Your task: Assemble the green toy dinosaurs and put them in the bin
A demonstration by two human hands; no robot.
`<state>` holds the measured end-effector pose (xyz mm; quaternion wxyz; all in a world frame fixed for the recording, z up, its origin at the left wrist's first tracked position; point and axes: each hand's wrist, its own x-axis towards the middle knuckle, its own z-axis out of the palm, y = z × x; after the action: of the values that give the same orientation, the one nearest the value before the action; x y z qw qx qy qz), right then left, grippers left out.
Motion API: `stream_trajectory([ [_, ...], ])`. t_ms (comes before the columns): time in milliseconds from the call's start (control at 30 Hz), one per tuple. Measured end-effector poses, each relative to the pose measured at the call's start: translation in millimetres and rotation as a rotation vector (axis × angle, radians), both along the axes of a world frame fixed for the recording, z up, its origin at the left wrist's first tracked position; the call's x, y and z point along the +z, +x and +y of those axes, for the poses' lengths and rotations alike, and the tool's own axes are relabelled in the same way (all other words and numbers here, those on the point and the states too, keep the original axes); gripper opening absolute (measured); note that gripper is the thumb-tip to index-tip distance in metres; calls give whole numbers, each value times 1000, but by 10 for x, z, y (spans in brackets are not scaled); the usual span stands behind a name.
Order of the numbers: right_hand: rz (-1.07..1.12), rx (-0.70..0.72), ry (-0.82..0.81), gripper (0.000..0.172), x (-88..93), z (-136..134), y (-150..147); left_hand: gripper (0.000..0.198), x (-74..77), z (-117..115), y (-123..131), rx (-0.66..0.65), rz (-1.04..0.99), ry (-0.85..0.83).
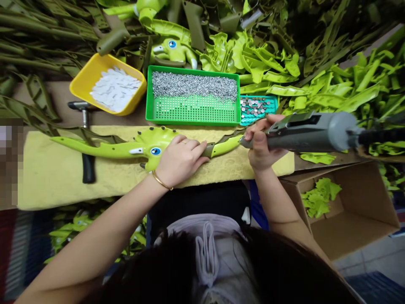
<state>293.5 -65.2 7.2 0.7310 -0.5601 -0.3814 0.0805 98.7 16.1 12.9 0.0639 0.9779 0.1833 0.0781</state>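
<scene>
A long lime-green toy body [117, 150] with a blue eye and an olive-brown edge lies across the yellow cloth [53, 181]. My left hand [182, 159] is closed over its middle, fingers wrapped round the part just right of the head. In my right hand [264, 145] is a grey power screwdriver [306, 133], held nearly level with its tip pointing left. That tip meets the toy's right-hand green section; the exact contact point is too small to make out.
Behind the cloth stand a yellow bin [126, 109] of white pieces, a green tray [194, 122] of screws and a teal tray [274, 103] of small discs. A hammer [88, 166] lies left. Green and olive parts pile up behind; a cardboard box [363, 211] sits at right.
</scene>
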Motion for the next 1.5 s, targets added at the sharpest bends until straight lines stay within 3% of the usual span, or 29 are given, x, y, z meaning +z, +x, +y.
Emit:
stream_trajectory([
  [67,-37,22,42,37,136,-30,-20,39,32,-14,-25,-15,12,11],
  [167,-49,101,96,28,487,-1,1,37,95,-87,-120,-67,4,14],
  [233,-65,109,183,28,683,140,71,35,121,-140,-193,-110,-12,0],
  [300,-119,55,233,34,733,392,169,34,124,-161,-235,-131,-11,-1],
  [433,-150,-129,62,46,407,970,311,35,81,-72,-204,-37,-8,36],
  [567,-122,-149,19,44,40,1210,345,35,44,36,-156,6,-44,23],
  [767,-81,-159,-26,47,-70,1190,402,35,36,52,-169,36,-71,-82],
  [967,-88,-188,41,50,-43,1171,359,34,30,53,-177,21,-92,-33],
  [1100,-99,-154,49,37,-4,1166,336,35,33,44,-182,26,-119,-20],
  [1200,-61,-110,170,28,145,1144,320,35,32,41,-182,38,-110,-41],
  [1333,-57,-53,334,21,457,884,150,38,27,39,-166,46,-78,-75],
  [1400,-42,6,297,19,558,656,-44,39,30,39,-154,57,-60,-91],
  [1500,-6,154,203,21,566,324,-383,40,48,42,-136,71,-31,-129],
])
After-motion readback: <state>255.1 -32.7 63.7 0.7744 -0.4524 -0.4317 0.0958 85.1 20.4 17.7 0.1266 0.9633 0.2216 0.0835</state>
